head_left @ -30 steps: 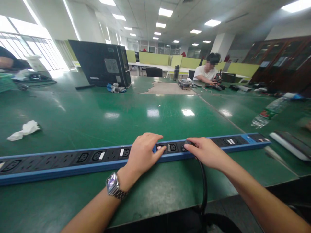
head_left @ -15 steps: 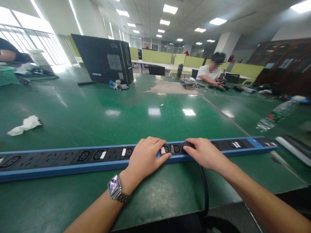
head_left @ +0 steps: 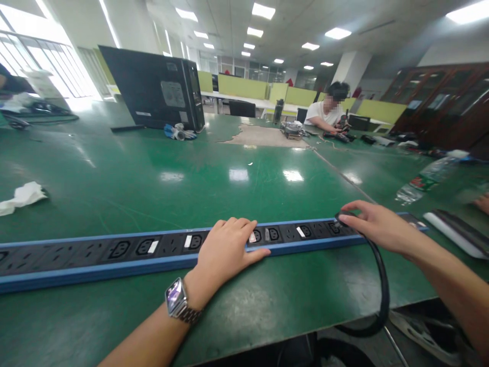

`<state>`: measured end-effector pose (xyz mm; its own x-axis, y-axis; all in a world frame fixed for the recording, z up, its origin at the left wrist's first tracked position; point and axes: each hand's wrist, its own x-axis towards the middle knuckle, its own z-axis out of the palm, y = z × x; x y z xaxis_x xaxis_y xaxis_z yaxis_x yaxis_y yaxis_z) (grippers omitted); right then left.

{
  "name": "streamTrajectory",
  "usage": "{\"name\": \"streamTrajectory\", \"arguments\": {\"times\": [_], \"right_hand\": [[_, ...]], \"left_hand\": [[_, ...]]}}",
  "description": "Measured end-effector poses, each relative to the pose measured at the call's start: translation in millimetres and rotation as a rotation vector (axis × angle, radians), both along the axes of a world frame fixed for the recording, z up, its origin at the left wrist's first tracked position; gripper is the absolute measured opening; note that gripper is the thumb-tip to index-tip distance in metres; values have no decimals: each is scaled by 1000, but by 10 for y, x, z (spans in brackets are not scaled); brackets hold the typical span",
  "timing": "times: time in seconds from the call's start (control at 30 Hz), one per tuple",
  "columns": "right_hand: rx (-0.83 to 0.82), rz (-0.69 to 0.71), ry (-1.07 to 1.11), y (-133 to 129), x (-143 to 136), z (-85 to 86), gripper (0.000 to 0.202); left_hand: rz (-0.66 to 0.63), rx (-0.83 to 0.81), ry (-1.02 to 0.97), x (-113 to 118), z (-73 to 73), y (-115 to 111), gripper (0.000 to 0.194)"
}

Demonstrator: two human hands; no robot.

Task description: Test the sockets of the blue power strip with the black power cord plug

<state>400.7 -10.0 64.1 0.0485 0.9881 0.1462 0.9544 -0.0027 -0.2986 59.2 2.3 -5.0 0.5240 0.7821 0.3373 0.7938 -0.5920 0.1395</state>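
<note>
A long blue and black power strip point(head_left: 164, 245) lies across the green table, with rows of sockets facing up and a few small white stickers. My left hand point(head_left: 227, 247), a watch point(head_left: 176, 298) on its wrist, grips the strip near its middle, thumb on the near side and fingers over the far side. My right hand point(head_left: 369, 224) pinches a black plug point(head_left: 344, 220) just above the strip's right part. From the plug a thick black cable point(head_left: 384, 285) curves down over the table's front edge. The plug's pins are hard to make out.
A black computer case point(head_left: 153, 89) stands at the back left with gloves point(head_left: 179, 132) beside it. White tissue point(head_left: 25, 198) lies left, a plastic bottle point(head_left: 428, 178) and a dark, pale-edged object point(head_left: 454, 232) right. A person point(head_left: 324, 114) sits across the table.
My right hand has lifted the plug off the strip and carried it right, the cable swinging along. My left hand keeps its grip on the strip. The view has shifted slightly.
</note>
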Motion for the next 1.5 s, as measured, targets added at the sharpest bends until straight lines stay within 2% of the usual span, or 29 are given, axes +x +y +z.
{"name": "streamTrajectory", "arguments": {"times": [0.13, 0.37, 0.7, 0.77, 0.83, 0.9, 0.97, 1.1, 1.2, 1.27, 1.37, 1.43, 1.5], "right_hand": [[-109, 3, -16, 65, 242, -107, 46], [-107, 13, -11, 71, 432, -169, 42], [-27, -28, -207, 29, 378, -381, 37], [-36, -32, -173, 13, 383, -381, 38], [-6, -94, -131, -16, 355, -329, 38], [84, -192, -96, -64, 224, -243, 40], [144, -199, -18, -129, -56, -156, 42], [-61, 139, 329, -275, -936, -46, 37], [-267, 336, 663, -373, -1527, 1, 36], [-330, 332, 853, -419, -1746, 21, 42], [-210, 234, 944, -414, -1782, -16, 51], [-67, 173, 890, -342, -1653, -120, 48], [95, 98, 719, -232, -1454, -294, 42]], "left_hand": [[-2, 16, -10, -3, 0, -7, 59], [-11, 15, -16, -8, -7, 2, 60], [-11, -1, -13, -1, -7, -8, 61], [-9, -9, -12, -1, -8, -6, 60], [-9, -21, -14, -5, -4, -3, 60], [-13, -25, -26, -8, 5, -4, 61], [-33, -15, -56, 4, 20, -15, 63], [-161, 42, -194, 97, 47, -90, 69], [-254, 97, -348, 121, 59, -173, 55], [-245, 175, -425, 21, 77, -220, 46], [-120, 343, -446, -353, 133, -268, 40], [78, 459, -470, -706, 175, -288, 42], [322, 517, -480, -1061, 194, -302, 43]]}}
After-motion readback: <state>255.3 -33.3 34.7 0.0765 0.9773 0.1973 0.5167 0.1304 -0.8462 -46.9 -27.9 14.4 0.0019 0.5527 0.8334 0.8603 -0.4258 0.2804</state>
